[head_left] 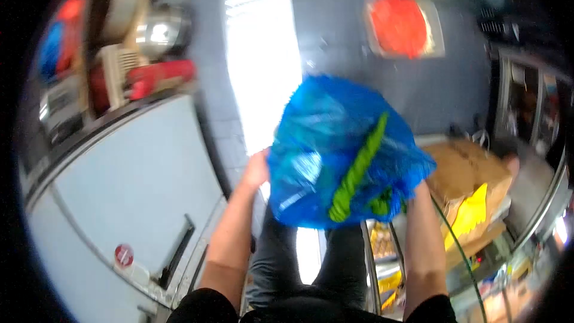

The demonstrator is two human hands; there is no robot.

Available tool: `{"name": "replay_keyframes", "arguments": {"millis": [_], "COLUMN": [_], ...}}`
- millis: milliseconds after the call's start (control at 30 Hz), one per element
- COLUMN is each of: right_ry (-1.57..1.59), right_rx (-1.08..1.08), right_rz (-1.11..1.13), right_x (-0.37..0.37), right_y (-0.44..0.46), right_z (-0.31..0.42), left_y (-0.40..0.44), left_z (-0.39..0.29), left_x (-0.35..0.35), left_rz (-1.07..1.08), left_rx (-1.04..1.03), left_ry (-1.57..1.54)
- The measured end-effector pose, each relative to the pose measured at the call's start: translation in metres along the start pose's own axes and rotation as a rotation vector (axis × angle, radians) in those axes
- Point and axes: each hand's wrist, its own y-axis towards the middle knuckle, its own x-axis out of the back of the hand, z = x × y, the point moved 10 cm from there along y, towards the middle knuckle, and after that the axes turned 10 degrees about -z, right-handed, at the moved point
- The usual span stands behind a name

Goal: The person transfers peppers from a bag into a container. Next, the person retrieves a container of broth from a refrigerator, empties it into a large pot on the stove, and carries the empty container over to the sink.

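A full blue plastic bag (317, 131) is held up in front of my body. Across its top lies a long, bumpy green vegetable (359, 170), its exact kind unclear. More green produce (381, 203) shows at the bag's near right side. My left hand (258, 167) grips the bag's left edge, with most of its fingers hidden by the plastic. On the opposite side, my right hand (421, 189) supports the bag's lower right, its fingers tucked out of sight.
A white fridge or freezer (137, 185) stands at the left, with a metal bowl (160, 31) and a red item (161, 78) beyond it. To the right are a cardboard box (469, 170) and a yellow glove-like item (469, 215). A red bag (399, 26) sits on the dark floor (335, 18).
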Motion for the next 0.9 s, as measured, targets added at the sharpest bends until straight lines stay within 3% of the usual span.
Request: {"name": "replay_keyframes", "arguments": {"millis": [33,67,100,267,367,467,567,633,667,767,800,900], "right_ry": [-0.031,-0.062,-0.091,-0.24,-0.327,-0.446,-0.613,-0.736,-0.802,-1.006,-1.063,-1.275], "right_rx": [-0.002,0.0,0.005,0.05,0.065,0.06,0.032,0.02,0.014,-0.039,-0.075,-0.151], "right_rz": [0.029,0.054,0.08,0.205,0.322,0.446,0.582,0.655,0.686,0.768,0.813,0.87], "right_x": [-0.017,-0.035,-0.053,-0.159,-0.239,-0.312,-0.374,-0.404,-0.416,-0.443,-0.455,-0.47], "right_y": [-0.027,-0.052,-0.083,-0.224,-0.3,-0.355,-0.404,-0.435,-0.451,-0.486,-0.482,-0.5], "right_z": [0.004,0.008,0.01,0.014,0.013,-0.003,-0.031,-0.047,-0.057,-0.094,-0.059,-0.06], "left_y": [-0.028,-0.055,-0.087,-0.215,-0.338,-0.41,-0.468,-0.524,-0.545,-0.629,-0.595,-0.608], "left_z": [-0.008,-0.019,-0.049,-0.019,-0.131,-0.1,-0.003,-0.027,-0.026,-0.008,-0.057,-0.063], "left_x": [0.017,0.031,0.062,0.146,0.227,0.255,0.236,0.214,0.203,0.155,0.145,0.097], "left_rz": [0.015,-0.001,-0.141,-0.366,-0.375,-0.514,-0.732,-0.773,-0.743,-1.023,-1.135,-1.354], "left_rx": [-0.019,-0.001,-0.062,-0.082,0.07,0.148,0.089,0.086,-0.011,-0.059,-0.074,0.149], "left_ry": [0.109,-0.013,0.043,-0.016,-0.11,-0.095,-0.813,-1.301,-1.478,-1.396,-1.362,-1.173]}}
